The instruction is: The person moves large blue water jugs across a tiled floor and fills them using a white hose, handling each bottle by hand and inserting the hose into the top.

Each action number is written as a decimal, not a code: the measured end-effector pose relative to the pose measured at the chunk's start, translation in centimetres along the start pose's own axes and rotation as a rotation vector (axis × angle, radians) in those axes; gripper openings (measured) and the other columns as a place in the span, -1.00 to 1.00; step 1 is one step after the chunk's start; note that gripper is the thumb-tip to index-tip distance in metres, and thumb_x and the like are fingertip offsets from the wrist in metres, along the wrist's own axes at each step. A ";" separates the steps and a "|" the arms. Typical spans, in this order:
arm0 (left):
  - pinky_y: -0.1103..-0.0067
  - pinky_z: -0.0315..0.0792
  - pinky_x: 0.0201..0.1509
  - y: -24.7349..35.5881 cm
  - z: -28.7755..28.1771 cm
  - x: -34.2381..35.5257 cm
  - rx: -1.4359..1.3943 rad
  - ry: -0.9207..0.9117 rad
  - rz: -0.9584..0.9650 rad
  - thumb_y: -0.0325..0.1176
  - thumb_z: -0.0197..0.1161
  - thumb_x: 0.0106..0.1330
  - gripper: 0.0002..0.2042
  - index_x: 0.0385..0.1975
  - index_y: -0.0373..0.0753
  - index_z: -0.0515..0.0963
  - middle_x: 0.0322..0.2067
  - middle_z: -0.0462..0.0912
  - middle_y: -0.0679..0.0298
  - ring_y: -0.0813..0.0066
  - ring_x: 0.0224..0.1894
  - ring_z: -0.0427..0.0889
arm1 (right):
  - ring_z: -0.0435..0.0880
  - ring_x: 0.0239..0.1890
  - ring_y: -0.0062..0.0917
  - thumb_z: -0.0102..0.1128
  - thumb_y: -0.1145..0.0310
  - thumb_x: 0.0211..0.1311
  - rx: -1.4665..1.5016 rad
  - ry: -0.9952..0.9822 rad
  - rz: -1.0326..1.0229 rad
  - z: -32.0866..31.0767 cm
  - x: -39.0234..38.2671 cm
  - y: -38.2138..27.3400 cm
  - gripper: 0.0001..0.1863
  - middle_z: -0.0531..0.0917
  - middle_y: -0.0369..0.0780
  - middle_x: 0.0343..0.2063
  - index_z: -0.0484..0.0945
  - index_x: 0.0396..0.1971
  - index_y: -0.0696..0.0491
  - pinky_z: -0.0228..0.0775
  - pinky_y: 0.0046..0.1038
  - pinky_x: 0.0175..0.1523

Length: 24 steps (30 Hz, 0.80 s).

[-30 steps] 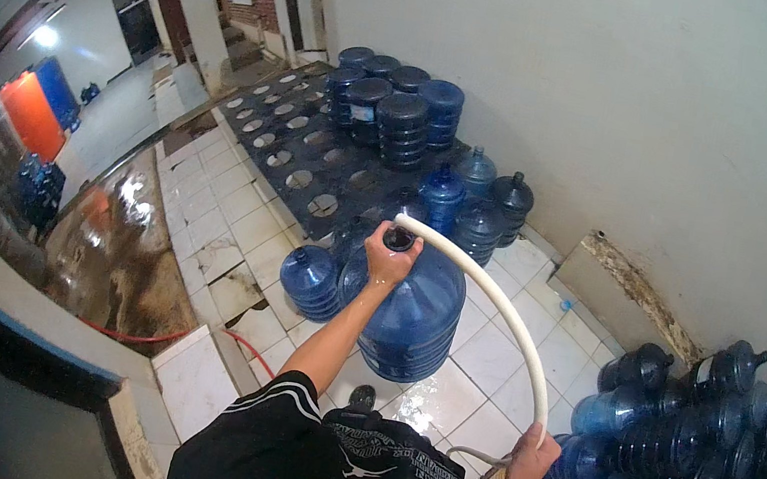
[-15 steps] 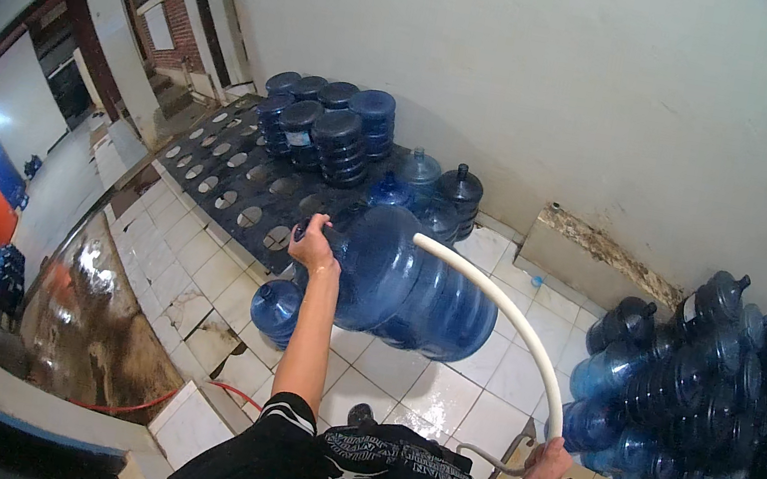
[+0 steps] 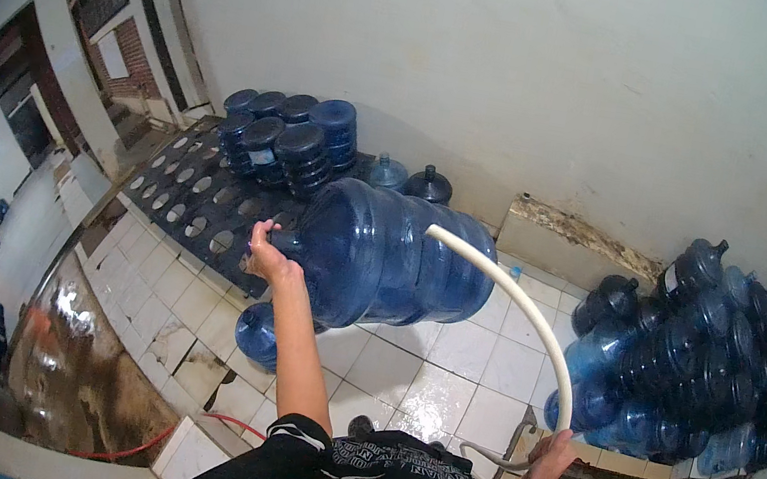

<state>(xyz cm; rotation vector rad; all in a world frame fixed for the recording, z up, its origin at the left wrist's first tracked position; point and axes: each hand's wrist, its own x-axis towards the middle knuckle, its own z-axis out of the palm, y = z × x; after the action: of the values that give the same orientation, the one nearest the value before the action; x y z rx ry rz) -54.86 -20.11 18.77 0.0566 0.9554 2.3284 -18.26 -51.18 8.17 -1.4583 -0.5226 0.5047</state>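
A large blue water jug [image 3: 401, 258] is held up on its side in front of me, its neck pointing left. My left hand [image 3: 271, 259] is closed round that neck. In my right hand [image 3: 551, 459] I grip a cream-coloured hose [image 3: 539, 329], which arches up and over so that its free end overlaps the jug's upper side in the view. Whether the hose touches the jug I cannot tell. Below the held jug another blue jug [image 3: 257, 334] stands on the tiles, partly hidden by my left forearm.
A black rack with round holes [image 3: 203, 177] carries several upside-down jugs [image 3: 303, 147] by the wall. At the right, several more jugs [image 3: 688, 362] are piled up. A low ledge [image 3: 575, 248] runs along the wall. Wet white tiles [image 3: 440, 386] cover the floor; a red hose [image 3: 135, 450] lies lower left.
The held jug has swung to a more level position and appears larger, its neck shifted left with my left hand. My right hand still holds the hose. The view has turned slightly.
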 end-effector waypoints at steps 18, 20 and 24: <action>0.60 0.36 -0.32 -1.7 3.0 3.0 -0.014 -0.194 -0.144 -0.52 0.10 -0.04 -0.90 -0.50 -0.35 0.48 -0.50 0.48 0.27 0.51 -0.45 0.45 | 0.07 -0.85 -0.78 -0.12 -0.10 0.20 -0.052 0.220 0.062 3.1 3.5 2.4 -0.45 0.13 -0.45 -0.88 0.12 -0.86 -0.08 -0.17 -0.64 -0.76; 0.60 0.36 -0.34 -2.6 3.7 3.5 0.050 -0.187 -0.119 -0.54 0.11 -0.06 -0.91 -0.52 -0.34 0.49 -0.52 0.49 0.26 0.50 -0.48 0.45 | 0.06 -0.86 -0.77 -0.11 -0.11 0.19 -0.067 0.226 0.058 1.7 0.7 2.1 -0.45 0.13 -0.45 -0.88 0.11 -0.86 -0.08 -0.17 -0.63 -0.77; 0.59 0.39 -0.36 -5.4 5.5 4.8 0.067 -0.311 -0.051 -0.59 0.16 -0.12 -0.95 -0.61 -0.37 0.50 -0.54 0.53 0.22 0.46 -0.51 0.48 | 0.06 -0.88 -0.76 -0.09 -0.10 0.18 -0.087 0.315 0.046 2.3 -3.7 1.3 -0.45 0.12 -0.46 -0.89 0.10 -0.85 -0.08 -0.15 -0.63 -0.78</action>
<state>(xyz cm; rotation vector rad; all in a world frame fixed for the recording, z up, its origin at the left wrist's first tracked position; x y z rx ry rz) -54.50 -11.03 18.48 0.4048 0.8656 2.1589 -22.61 -51.61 6.87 -1.6002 -0.2634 0.2826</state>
